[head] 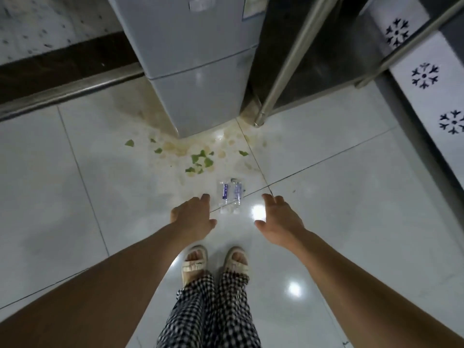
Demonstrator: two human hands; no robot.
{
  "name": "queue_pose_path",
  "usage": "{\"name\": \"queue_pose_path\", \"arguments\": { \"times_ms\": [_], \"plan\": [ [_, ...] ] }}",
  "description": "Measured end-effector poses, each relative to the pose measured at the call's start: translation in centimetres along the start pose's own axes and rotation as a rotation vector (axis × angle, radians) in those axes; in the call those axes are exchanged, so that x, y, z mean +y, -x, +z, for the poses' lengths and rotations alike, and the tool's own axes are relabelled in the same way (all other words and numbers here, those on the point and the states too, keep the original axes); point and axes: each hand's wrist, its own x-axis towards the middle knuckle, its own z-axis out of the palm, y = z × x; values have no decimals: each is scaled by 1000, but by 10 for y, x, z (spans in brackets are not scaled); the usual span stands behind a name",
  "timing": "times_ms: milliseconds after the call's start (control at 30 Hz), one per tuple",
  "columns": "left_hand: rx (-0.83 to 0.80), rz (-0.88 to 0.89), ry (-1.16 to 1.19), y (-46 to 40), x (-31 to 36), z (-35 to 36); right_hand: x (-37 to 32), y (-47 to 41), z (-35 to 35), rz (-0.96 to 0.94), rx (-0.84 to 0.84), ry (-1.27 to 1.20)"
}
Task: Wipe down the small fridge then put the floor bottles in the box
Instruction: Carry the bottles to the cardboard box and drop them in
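Observation:
Two clear plastic bottles [229, 195] with blue-and-white labels lie side by side on the white tiled floor, in front of the small grey fridge [200, 69]. My left hand [193, 217] hovers just left of them, fingers apart, holding nothing. My right hand [278, 217] hovers to their right, also open and empty. Neither hand touches the bottles. No box is in view.
Green leaf scraps [199, 160] and yellowish stains lie on the floor by the fridge's base. A steel table leg [258, 121] stands right of the fridge. A white panel with snowflake cut-outs [424, 76] runs along the right. My sandalled feet [213, 262] stand below the hands.

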Motion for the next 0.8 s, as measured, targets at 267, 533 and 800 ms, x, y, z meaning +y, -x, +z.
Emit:
{"name": "queue_pose_path", "arguments": {
  "times_ms": [267, 533, 800],
  "plan": [
    [-59, -91, 106, -145, -14, 120, 34, -139, 116, 19, -9, -76],
    [30, -88, 122, -268, -26, 230, 63, -270, 222, 18, 54, -213],
    [97, -142, 226, -349, -37, 294, 73, -358, 295, 115, 152, -446]
  ]
}}
